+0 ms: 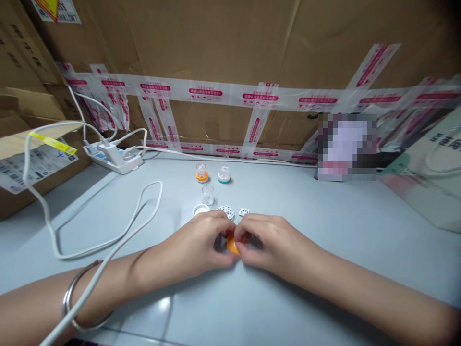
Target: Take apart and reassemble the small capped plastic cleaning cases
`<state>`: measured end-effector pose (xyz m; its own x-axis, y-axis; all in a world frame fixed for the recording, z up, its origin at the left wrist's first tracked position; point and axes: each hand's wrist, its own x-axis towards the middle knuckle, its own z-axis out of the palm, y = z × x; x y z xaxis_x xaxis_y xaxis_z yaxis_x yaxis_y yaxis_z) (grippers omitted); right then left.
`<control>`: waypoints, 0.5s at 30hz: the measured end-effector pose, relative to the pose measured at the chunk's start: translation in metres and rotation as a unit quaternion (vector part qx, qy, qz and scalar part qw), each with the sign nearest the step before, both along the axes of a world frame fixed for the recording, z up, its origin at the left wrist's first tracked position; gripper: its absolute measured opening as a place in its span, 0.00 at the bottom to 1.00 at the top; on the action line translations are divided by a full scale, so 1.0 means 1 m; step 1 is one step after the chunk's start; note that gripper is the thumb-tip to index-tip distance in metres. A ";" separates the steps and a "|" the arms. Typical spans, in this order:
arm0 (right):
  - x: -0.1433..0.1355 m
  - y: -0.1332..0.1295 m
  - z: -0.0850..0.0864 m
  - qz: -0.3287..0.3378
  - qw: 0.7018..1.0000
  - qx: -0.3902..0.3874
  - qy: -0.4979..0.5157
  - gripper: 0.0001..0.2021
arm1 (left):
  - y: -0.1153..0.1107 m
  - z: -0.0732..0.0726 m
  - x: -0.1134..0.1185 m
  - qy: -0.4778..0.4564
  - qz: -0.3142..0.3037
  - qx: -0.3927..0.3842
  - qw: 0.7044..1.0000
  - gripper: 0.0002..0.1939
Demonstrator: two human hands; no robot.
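Observation:
Between my two hands is a small round orange plastic part (232, 244), held low over the table. My left hand (211, 238) grips its left side with thumb and fingers. From the other side, my right hand (268, 240) pinches the same part, its fingertips covering much of it. Just beyond my fingers lie a white ring-shaped cap (200, 209), white lattice pieces (226, 211) and another white lattice piece (244, 211). Behind them stands a clear cup (208, 195). Farther back are a small clear-topped container with an orange base (202, 174) and one with a teal base (224, 175).
A white power strip (115, 156) with plugs sits at the back left. Its white cable (104, 242) loops across the table and over my left forearm. Taped cardboard boxes (216, 43) form the back wall. A blurred upright object (344, 149) and a printed bag (432, 173) stand at right.

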<state>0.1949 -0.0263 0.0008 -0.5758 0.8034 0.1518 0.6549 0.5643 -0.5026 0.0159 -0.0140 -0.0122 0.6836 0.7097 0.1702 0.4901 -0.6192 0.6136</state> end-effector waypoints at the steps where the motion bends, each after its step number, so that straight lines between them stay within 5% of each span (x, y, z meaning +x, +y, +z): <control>1: 0.001 0.000 0.001 0.002 1.000 -0.003 0.001 0.07 | 0.000 0.000 0.000 0.001 -0.001 0.000 1.000 0.05; 9: 0.003 0.000 0.004 0.048 0.998 -0.016 -0.031 0.07 | 0.000 -0.001 0.000 -0.001 0.014 0.005 1.000 0.04; 15: 0.001 0.001 0.013 0.015 0.999 -0.042 -0.002 0.07 | -0.001 0.001 0.000 0.014 0.012 -0.002 1.000 0.05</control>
<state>0.1954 -0.0257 0.0140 -0.6008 0.7952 0.0814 0.6405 0.5399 -0.5461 0.0161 -0.0150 -0.0111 0.6708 0.7267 0.1485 0.5216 -0.6045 0.6020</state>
